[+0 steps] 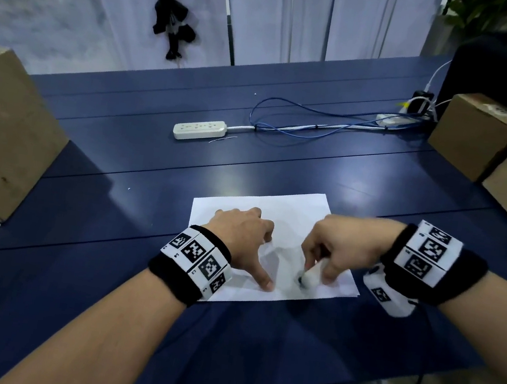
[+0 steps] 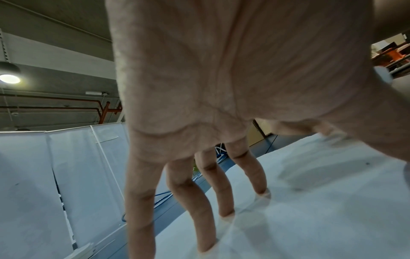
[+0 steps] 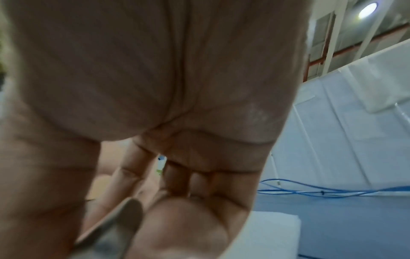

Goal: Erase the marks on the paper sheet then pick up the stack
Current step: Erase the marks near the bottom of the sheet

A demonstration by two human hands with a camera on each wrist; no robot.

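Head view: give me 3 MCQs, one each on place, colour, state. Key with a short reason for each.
1. Where does the power strip lie?
A. on the table beyond the paper sheet
B. on a cardboard box
C. on the paper sheet

2. What colour is the table?
A. white
B. dark blue
C. brown

3. What is the left hand doing?
A. gripping the eraser
B. lifting the sheet clear of the table
C. pressing spread fingers on the sheet

Key: 1 A, it lies on the table behind the paper sheet. 2 B, the bare top is dark blue. 3 C, straight fingertips rest on the paper while the right hand pinches the eraser.
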